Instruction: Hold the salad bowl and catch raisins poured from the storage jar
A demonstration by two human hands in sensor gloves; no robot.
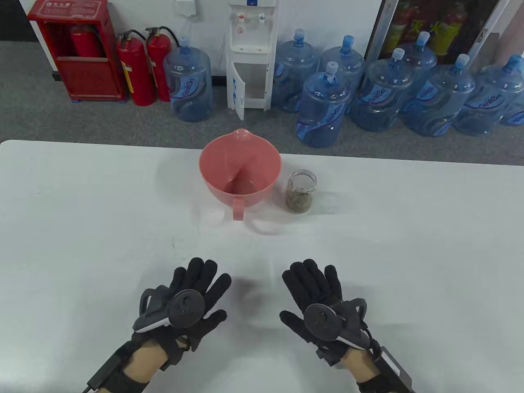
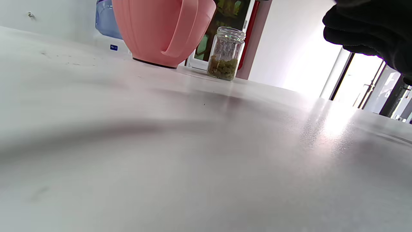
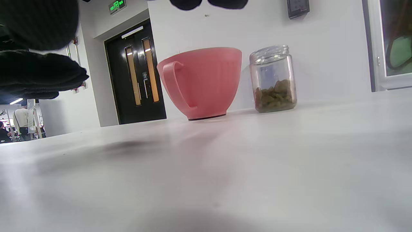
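A pink salad bowl (image 1: 240,168) with a handle and a spout stands upright near the table's far edge, empty; it also shows in the left wrist view (image 2: 161,29) and the right wrist view (image 3: 202,80). A lidless glass storage jar (image 1: 301,191) with greenish raisins at its bottom stands just right of the bowl, also in the left wrist view (image 2: 226,53) and the right wrist view (image 3: 273,79). My left hand (image 1: 196,292) and right hand (image 1: 313,290) lie palm down near the front edge, fingers spread, holding nothing, well short of both objects.
The white table (image 1: 102,225) spreads wide to the left and right of the bowl and jar. Beyond its far edge, on the floor, stand blue water jugs (image 1: 323,110), a water dispenser (image 1: 250,53) and red fire extinguishers (image 1: 135,69).
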